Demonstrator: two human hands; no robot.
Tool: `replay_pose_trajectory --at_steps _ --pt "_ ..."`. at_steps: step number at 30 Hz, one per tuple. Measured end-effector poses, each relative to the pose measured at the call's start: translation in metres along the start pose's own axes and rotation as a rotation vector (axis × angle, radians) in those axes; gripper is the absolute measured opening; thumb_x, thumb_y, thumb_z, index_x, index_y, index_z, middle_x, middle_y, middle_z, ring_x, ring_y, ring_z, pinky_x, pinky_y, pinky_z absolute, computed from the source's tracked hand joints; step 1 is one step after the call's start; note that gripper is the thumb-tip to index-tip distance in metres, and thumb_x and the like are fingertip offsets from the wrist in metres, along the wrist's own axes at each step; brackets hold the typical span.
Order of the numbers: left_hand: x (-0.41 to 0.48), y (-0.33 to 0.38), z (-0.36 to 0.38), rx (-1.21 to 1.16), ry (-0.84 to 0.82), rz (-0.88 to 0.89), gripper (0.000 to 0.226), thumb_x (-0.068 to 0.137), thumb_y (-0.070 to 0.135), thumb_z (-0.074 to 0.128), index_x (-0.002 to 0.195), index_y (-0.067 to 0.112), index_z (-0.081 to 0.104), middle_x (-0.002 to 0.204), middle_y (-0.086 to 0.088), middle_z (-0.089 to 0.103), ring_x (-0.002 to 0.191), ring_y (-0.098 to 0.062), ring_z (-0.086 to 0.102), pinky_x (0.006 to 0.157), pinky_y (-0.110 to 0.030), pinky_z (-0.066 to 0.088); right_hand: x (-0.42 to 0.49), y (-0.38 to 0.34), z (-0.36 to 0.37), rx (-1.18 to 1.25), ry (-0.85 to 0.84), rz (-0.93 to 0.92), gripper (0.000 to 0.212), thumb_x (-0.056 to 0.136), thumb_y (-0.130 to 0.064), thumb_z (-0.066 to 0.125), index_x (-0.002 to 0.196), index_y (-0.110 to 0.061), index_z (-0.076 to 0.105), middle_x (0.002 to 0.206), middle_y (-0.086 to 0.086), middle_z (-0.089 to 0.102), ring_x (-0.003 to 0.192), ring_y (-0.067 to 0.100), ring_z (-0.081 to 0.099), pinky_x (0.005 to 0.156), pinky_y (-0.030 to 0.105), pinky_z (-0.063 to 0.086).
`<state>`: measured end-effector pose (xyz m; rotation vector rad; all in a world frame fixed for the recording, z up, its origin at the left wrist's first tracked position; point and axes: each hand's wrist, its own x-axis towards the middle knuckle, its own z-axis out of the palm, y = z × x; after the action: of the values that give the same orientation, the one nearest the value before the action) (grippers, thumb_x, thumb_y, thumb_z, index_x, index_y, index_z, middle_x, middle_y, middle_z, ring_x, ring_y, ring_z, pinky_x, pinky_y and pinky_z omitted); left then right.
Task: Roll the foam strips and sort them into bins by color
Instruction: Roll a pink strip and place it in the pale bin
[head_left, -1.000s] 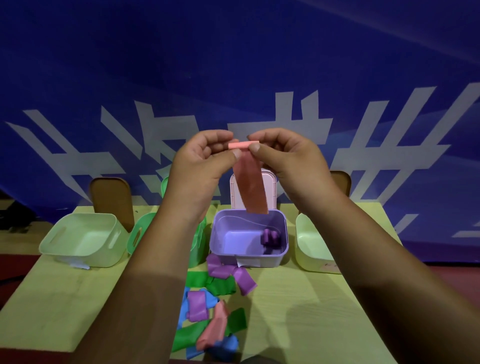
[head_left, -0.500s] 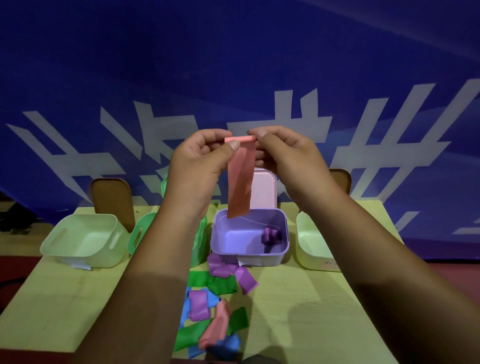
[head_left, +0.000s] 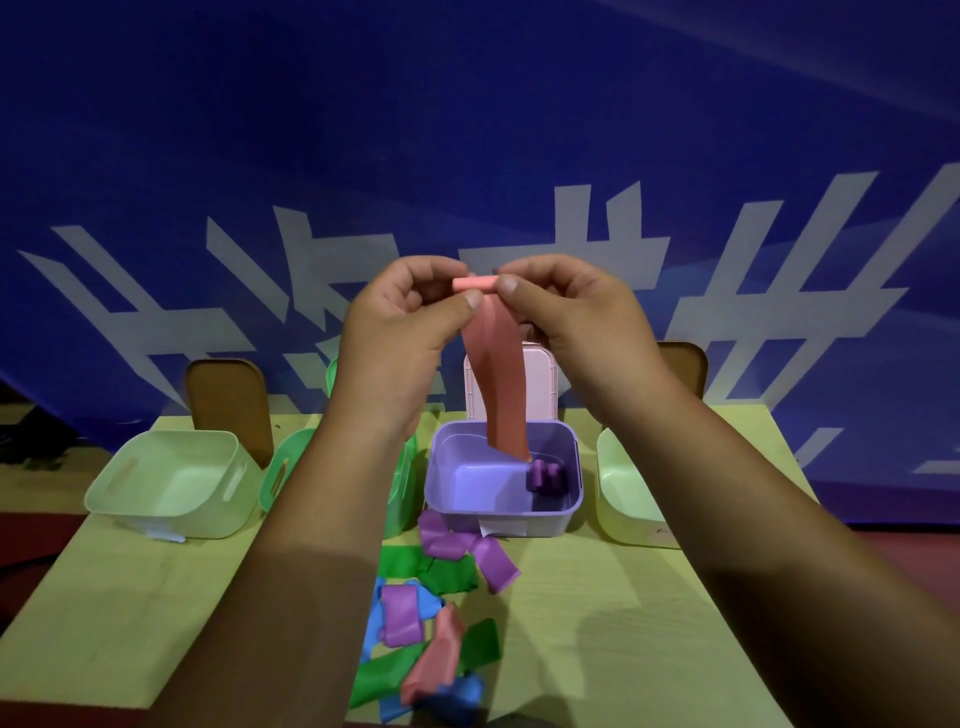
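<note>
Pink foam strip (head_left: 498, 384) pinched at rolled top between left hand (head_left: 400, 332), right hand (head_left: 571, 317).

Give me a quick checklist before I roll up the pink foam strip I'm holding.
1. Left hand and right hand pinch the top of the pink foam strip: ok.
2. Top edge curled into a first turn: ok.
3. Rest of strip hangs free: ok.
4. Pink bin in sight: cannot tell; only a pink plastic lid stands behind the purple plastic bin.
5. Purple bin holds only a purple foam roll: ok.
</note>
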<state>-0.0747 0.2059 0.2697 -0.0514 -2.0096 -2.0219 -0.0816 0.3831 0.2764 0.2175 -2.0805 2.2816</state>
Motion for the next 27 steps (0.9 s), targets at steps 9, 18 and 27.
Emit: replay_pose_trajectory --at_steps 9,18,27 --pt "-0.002 0.003 0.002 -0.017 0.010 -0.035 0.019 0.092 0.017 0.084 0.110 0.018 0.078 0.108 -0.011 0.080 0.111 -0.037 0.077 0.104 -0.059 0.060 0.004 0.000 -0.001 -0.013 -0.014 -0.050 0.017 0.097 -0.006 0.073 0.114 -0.010 0.076 0.089 0.009 0.069 0.080 0.013 0.068 0.078 0.026 0.059" --pt "0.003 0.002 0.002 0.042 -0.008 0.019 0.025 0.090 0.018 0.084 0.113 0.025 0.077 0.111 -0.005 0.080 0.112 -0.027 0.077 0.102 -0.054 0.061 0.007 0.000 -0.001 0.014 -0.037 -0.046 0.014 0.101 -0.017 0.072 0.114 -0.013 0.077 0.105 0.018 0.076 0.092 0.021 0.073 0.088 0.036 0.063" --pt "0.009 0.001 0.006 -0.036 -0.002 0.002 0.022 0.090 0.021 0.086 0.111 0.021 0.078 0.108 -0.009 0.078 0.112 -0.035 0.077 0.103 -0.057 0.060 0.013 -0.003 -0.004 -0.017 -0.010 -0.103 0.015 0.100 -0.009 0.072 0.112 -0.015 0.076 0.108 0.024 0.072 0.105 0.039 0.072 0.097 0.054 0.060"
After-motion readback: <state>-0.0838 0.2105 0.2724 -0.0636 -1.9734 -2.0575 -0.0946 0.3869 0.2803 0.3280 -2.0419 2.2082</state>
